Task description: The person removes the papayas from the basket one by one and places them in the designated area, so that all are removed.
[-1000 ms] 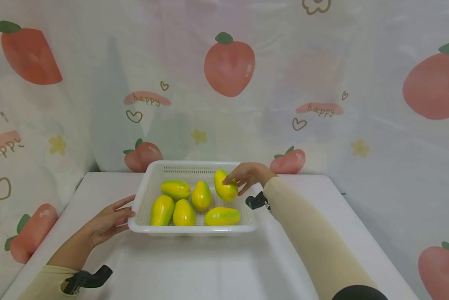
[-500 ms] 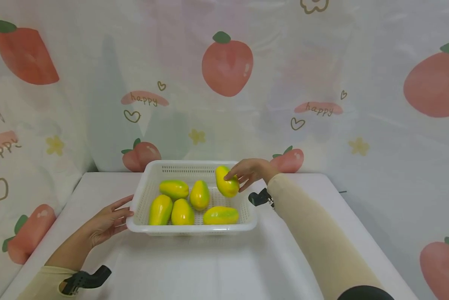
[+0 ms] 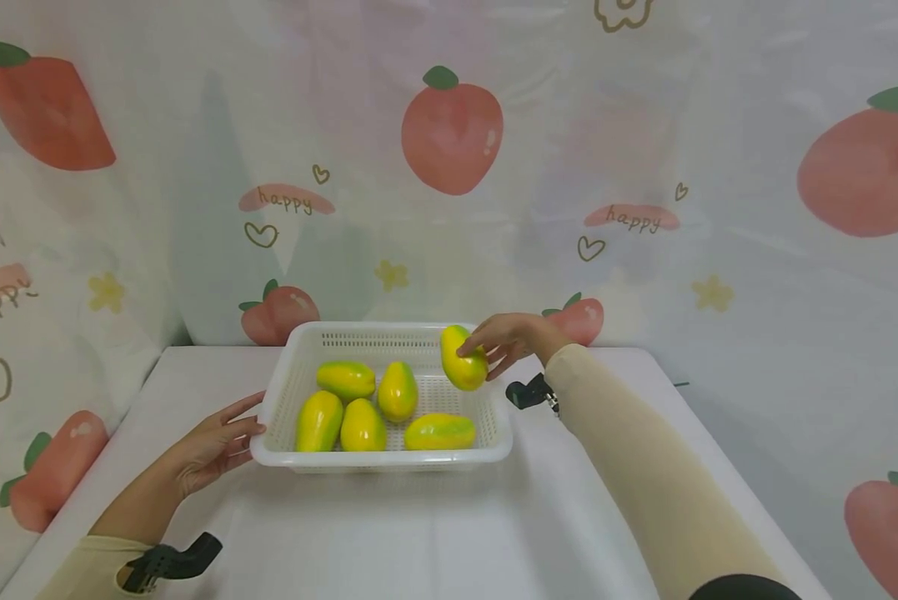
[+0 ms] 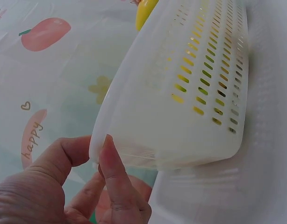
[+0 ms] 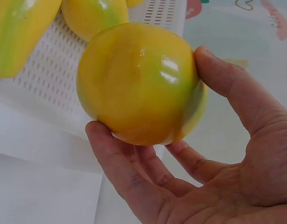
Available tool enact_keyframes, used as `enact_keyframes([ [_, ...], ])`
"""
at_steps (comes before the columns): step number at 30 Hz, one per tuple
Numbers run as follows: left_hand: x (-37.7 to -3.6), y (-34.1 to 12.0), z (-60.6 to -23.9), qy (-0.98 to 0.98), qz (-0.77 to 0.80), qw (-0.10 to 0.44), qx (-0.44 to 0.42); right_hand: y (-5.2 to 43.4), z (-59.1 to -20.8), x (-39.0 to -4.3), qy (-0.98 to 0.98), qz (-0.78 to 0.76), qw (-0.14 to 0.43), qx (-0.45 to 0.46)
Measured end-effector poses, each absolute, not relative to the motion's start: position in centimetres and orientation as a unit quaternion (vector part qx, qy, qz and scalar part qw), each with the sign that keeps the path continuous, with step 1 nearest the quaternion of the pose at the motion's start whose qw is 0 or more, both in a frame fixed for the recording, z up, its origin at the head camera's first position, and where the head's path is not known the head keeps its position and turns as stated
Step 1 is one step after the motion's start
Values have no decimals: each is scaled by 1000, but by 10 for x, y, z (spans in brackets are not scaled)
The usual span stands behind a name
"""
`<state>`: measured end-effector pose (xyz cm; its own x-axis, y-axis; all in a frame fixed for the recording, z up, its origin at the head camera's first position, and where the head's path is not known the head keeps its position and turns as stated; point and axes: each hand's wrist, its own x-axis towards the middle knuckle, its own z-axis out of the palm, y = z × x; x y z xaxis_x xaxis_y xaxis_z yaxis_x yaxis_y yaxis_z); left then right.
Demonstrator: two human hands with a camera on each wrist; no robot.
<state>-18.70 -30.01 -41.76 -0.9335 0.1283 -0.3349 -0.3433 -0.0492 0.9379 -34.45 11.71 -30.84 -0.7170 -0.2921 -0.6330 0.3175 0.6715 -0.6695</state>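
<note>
the left hand [image 3: 212,446] rests straight fingers [image 4: 116,175] on the basket [image 3: 272,417] rim's left corner, likely steadying it on the bench [image 3: 418,533]. five mangoes [image 3: 363,425] lie inside. at the right, the right hand [image 3: 512,340] wraps its fingers [image 5: 129,179] around a lifted mango [image 3: 464,360], above the basket's right rear corner.
</note>
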Motion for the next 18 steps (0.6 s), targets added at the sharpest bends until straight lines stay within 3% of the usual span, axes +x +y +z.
enact_keyframes([
  [18,-187,-300,-418,670,719,166,-83,141,-303,-344,834,-423,354,20],
])
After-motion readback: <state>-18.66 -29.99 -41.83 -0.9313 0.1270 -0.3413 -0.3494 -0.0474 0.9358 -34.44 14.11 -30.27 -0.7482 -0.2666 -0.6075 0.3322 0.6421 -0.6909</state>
